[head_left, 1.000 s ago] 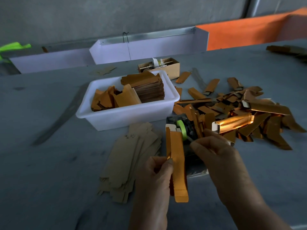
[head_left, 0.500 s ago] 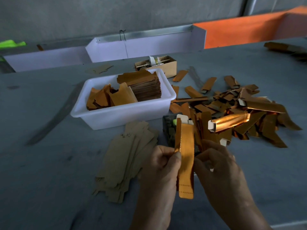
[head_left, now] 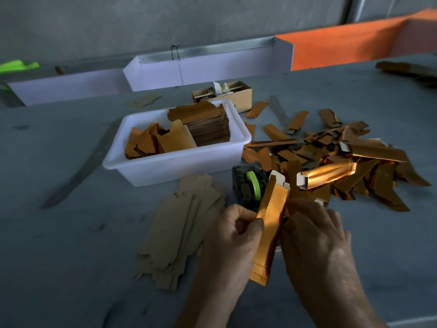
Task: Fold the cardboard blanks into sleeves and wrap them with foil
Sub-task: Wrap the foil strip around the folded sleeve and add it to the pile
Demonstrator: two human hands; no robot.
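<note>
The person stood over the grey worktable (head_left: 71,233) with a long copper-foil-covered cardboard sleeve (head_left: 269,233) held between both hands, tilted so its white open end pointed away toward the pile. The left hand (head_left: 234,237) had its fingers curled inward, thumb and forefinger pinching the sleeve's left edge near the middle, which I took to be a steadying grip. The right hand (head_left: 314,235) lay against the sleeve's right side with its back to me; its fingers were curved down over that edge, but whether they pinched it or only pressed the foil flat I could not tell. Holding it in the air like that looked meant to let both edges be worked at once.

Just beyond the hands sat a dark tape dispenser with a lime-green roll (head_left: 250,185), close enough to reach without shifting. To the left lay a fanned stack of plain brown cardboard blanks (head_left: 182,223), apparently the unfolded supply. Behind it stood a white plastic tub (head_left: 179,159) holding orange-gold foil pieces and a squared bundle of darker sheets. To the right spread a loose heap of finished copper sleeves (head_left: 343,162), seemingly tossed there as each was done. I judged this sleeve nearly wrapped.
</note>
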